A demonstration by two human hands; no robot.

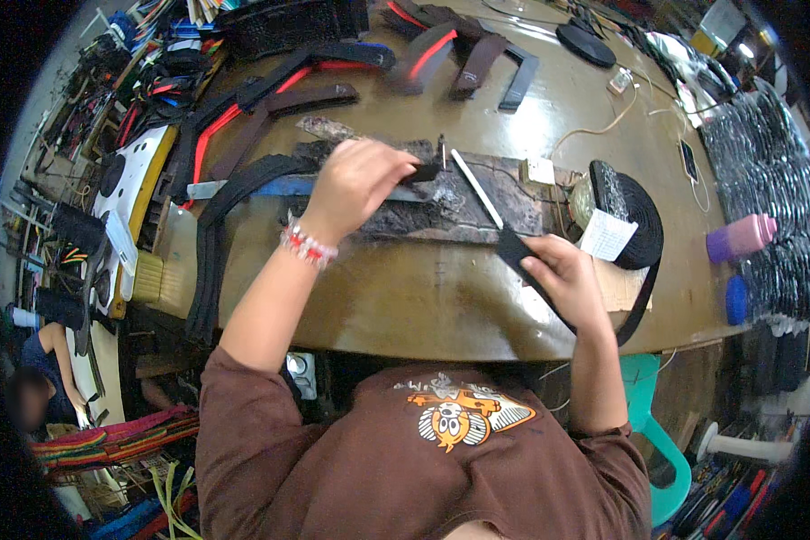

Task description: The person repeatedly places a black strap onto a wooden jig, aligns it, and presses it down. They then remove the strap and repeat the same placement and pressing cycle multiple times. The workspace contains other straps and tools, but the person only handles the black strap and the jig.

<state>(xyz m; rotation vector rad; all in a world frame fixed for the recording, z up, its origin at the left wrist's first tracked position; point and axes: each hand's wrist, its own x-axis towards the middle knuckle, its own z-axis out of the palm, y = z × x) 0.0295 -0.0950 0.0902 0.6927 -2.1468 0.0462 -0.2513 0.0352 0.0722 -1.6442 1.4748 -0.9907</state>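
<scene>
My left hand (355, 184), with a beaded bracelet at its wrist, is closed in a pinch over a dark, scorched-looking work board (495, 232). A short black strap end (426, 172) shows at its fingertips, beside a small upright metal post (442, 151). My right hand (565, 281) grips a black webbing strap (516, 250) between thumb and fingers. The strap trails back under the hand toward a large roll of black webbing (641, 225) on the right. A narrow white stick (477, 189) slants from near the post down to the strap's end; whether they touch I cannot tell.
Bundled black straps (209, 261) lie left, with black-and-red strips (288, 81) behind. A paper note (608, 236) leans on the roll. A pink-purple bottle (741, 238), phone (688, 162) and clear-wrapped stacks (765, 171) stand right. A green chair (661, 441) is below the table edge.
</scene>
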